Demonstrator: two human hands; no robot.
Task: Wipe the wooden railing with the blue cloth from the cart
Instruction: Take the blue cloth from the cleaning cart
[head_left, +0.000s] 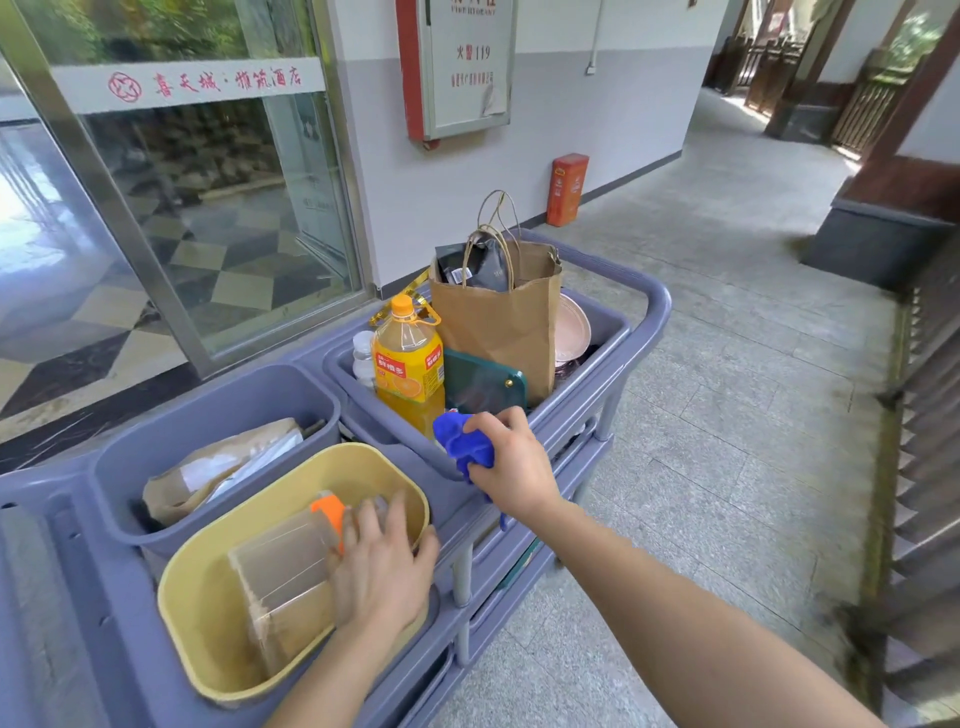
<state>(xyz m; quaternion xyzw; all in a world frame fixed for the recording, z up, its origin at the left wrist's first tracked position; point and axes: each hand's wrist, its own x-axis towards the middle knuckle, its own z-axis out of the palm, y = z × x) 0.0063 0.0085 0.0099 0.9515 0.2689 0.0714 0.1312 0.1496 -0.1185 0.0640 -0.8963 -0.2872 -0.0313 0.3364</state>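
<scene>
A crumpled blue cloth (460, 441) hangs over the near rim of the cart's grey-blue tray (613, 332). My right hand (511, 462) is closed around it, fingers pinching its top. My left hand (379, 566) reaches into the yellow bucket (208, 613) and grips a clear spray bottle with an orange nozzle (301, 551), which looks blurred. The wooden railing (919, 467) runs along the right edge of the view, dark brown slats, apart from both hands.
The grey-blue cart (67, 597) fills the lower left. Its tray holds an orange juice bottle (410, 364), a brown paper bag (504, 317) and a green box (483, 384). A grey bin (208, 410) holds paper bags. Stone floor (727, 415) lies between cart and railing.
</scene>
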